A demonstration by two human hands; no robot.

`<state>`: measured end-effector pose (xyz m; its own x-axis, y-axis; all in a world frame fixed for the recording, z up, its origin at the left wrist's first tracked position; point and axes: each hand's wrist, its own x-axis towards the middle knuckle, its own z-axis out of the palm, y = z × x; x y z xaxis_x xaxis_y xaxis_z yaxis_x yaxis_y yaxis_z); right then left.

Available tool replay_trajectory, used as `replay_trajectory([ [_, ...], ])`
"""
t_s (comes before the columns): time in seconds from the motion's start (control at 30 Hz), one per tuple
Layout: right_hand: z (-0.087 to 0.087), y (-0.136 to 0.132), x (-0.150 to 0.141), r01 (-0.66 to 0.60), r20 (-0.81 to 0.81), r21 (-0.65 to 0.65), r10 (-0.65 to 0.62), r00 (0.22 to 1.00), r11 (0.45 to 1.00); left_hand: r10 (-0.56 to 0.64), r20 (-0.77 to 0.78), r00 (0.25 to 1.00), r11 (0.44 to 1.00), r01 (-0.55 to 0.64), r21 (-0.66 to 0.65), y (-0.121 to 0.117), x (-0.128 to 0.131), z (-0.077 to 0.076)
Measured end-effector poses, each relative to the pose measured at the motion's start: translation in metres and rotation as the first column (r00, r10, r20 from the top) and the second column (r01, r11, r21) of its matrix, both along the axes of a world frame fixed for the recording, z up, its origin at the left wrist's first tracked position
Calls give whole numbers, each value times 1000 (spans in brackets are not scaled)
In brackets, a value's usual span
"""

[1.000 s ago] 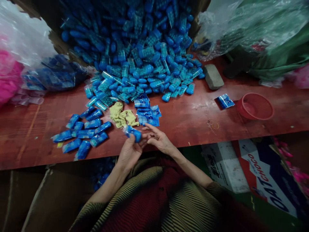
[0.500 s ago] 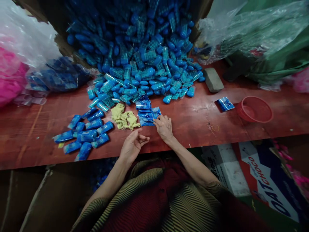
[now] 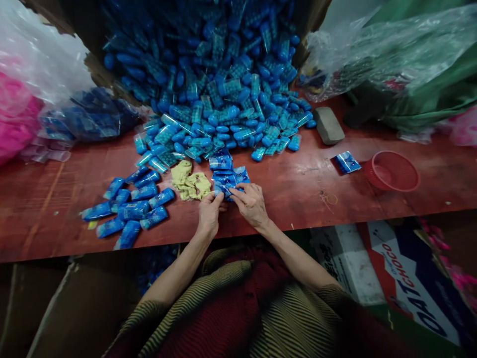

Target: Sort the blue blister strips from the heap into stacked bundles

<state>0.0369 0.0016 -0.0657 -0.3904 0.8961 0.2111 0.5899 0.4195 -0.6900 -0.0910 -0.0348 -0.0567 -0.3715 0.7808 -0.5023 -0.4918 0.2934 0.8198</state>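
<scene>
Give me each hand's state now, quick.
Left hand: closed, pinching a blue packet.
Right hand: closed on what looks like the same packet.

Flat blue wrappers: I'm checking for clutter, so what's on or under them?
The left hand and right hand are on the near end of the flat blue wrappers, covering part; what's underneath is hidden.

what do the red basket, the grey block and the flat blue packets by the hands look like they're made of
Red basket: probably moulded plastic, slight sheen, judging by its thin, even-coloured wall.
Grey block: perhaps stone or concrete, matte, with worn-looking edges.
Flat blue packets: likely printed plastic film, glossy, showing highlights and creases.
</scene>
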Motion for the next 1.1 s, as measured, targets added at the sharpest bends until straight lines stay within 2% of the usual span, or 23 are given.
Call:
replay_trajectory([
  [0.07,0,4,-1,6,-226,-174,-46,973,985,-25,80,996,998,20,61,0,1,2],
  [0.13,-3,10,-2,-63,-391,-387,-102,915,920,-53,116,992,993,40,107,-2,4,4],
  [0.2,-8,12,0,-130,-474,-506,-148,868,853,-60,119,991,991,45,128,-4,8,4],
  [0.27,-13,11,1,-142,-521,-521,-182,834,841,-61,124,990,990,45,130,-6,14,2],
  [0.4,-20,4,4,-171,-620,-471,-187,762,865,-19,103,994,996,10,93,-5,23,-2],
  [0.53,-21,-3,-3,-158,-662,-490,-247,708,858,0,112,994,996,-10,86,-1,27,0],
  [0.63,-14,-7,-10,-112,-622,-540,-306,721,834,-25,148,989,996,13,85,-1,26,5],
  [0.7,-9,-8,-12,-77,-583,-536,-303,754,841,-60,176,982,995,45,84,-1,22,8],
  [0.8,-2,-4,-6,-21,-505,-470,-250,826,882,-198,237,951,980,186,74,0,12,11],
  [0.87,2,7,1,-46,-429,-413,-150,891,910,-238,223,945,971,228,70,2,6,11],
  [0.97,13,42,14,-28,-202,-246,-23,979,969,-216,198,956,976,216,24,5,2,12],
  [1.03,19,74,21,98,30,-25,-98,995,995,-193,197,961,980,197,-2,6,4,12],
  [1.1,21,102,24,162,284,103,-185,941,981,-186,215,959,981,193,-12,6,5,14],
])
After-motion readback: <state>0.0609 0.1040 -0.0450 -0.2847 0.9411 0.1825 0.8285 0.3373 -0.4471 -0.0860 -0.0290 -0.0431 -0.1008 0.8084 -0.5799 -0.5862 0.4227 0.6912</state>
